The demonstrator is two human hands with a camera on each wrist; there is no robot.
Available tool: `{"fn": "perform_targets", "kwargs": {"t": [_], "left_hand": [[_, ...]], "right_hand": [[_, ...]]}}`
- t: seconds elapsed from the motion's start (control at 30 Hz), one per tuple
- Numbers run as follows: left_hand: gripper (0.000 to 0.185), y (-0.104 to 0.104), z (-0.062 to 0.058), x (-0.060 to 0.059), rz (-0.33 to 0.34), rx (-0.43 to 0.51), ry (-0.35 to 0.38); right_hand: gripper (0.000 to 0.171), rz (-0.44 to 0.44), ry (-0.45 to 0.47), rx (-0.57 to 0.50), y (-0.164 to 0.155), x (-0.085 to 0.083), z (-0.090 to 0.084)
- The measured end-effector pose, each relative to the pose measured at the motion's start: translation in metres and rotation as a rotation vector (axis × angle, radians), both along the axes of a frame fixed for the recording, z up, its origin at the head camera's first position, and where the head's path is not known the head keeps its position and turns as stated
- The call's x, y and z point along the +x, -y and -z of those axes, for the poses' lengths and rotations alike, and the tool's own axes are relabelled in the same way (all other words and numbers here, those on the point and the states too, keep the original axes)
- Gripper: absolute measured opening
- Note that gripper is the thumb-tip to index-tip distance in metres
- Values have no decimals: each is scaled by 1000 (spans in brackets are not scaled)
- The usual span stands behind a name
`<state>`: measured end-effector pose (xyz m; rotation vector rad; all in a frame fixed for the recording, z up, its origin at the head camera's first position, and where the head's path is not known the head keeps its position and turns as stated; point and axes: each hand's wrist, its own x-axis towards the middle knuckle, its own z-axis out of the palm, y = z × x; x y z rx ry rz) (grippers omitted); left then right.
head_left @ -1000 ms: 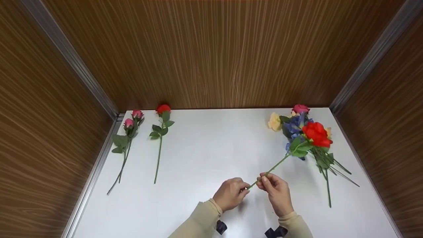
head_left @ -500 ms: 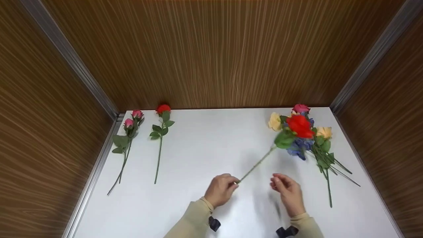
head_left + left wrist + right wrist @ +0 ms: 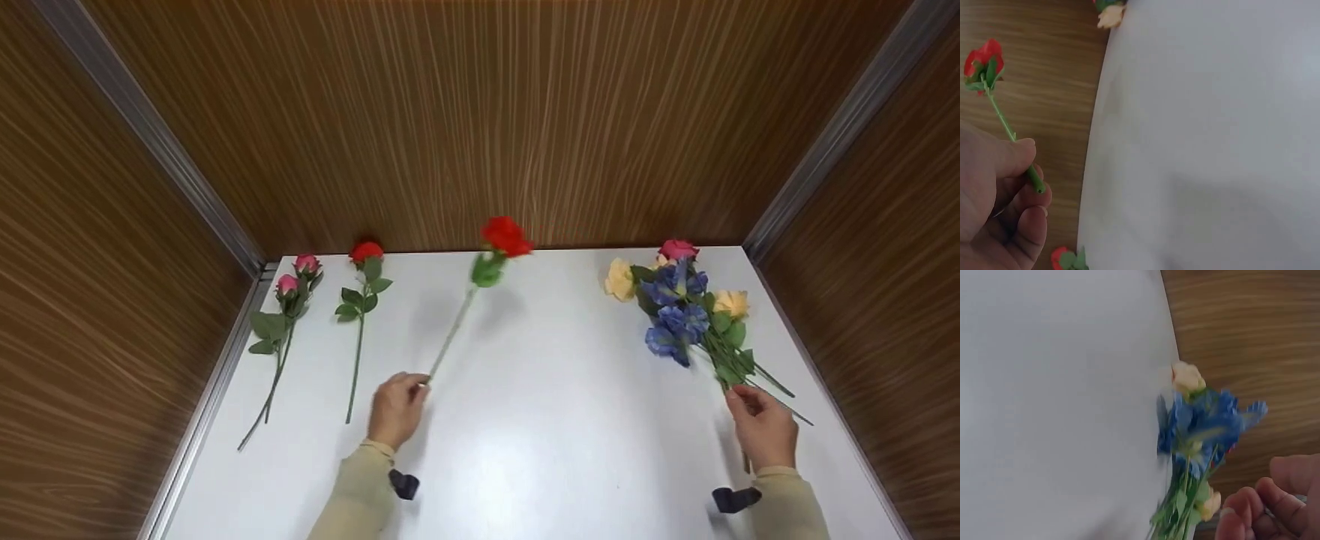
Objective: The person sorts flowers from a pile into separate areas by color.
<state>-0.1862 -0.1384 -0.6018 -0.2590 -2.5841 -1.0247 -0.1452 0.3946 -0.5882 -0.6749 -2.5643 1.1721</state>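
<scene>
"Now, where is the red flower, and how is it held?"

"Aloft, above the white table, between a single red rose and the mixed bunch; the left hand pinches its stem near the lower end between thumb and fingers."

"Which fault threatens there?"

"Probably a swing or twist: support lies at one end and the bloom at the other, so a loose pinch could let the head droop or brush the wood-grained panel."

"And the right hand?"

"Its fingers curl loosely by the bunch's stems, nothing seen between them; whether they touch one cannot be told. Since stems and leaves cross, lifting one could drag its neighbours."

"The materials?"

"Ruffled, cloth-like petals on the blue flowers; rounded, layered heads on the cream flowers; slender green stems, apparently stiff; flat oval leaves; a glossy table, a streaked brown panel."
</scene>
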Motion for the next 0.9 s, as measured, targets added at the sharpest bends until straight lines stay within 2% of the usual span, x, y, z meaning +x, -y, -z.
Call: {"fn": "perform_targets", "kwargs": {"t": [0.2,0.37,0.53,0.67,0.77,0.9], "left_hand": [[12,54,15,-7,-229,3,5],[13,85,28,-9,-333,-12,91],[16,103,43,-8,-384,-14,230],[20,110,51,-4,-397,15,309],[21,111,54,-3,-391,20,333],[23,108,55,-3,-381,13,324]], "right_hand": [[49,-31,100,-4,-24,0,4],[47,-17,154,25,-36,0,11],[45,-30,181,50,-43,0,17],[47,-47,198,44,-45,-1,19],[48,-49,213,31,-46,0,22],[49,-52,228,22,-46,-1,24]]}}
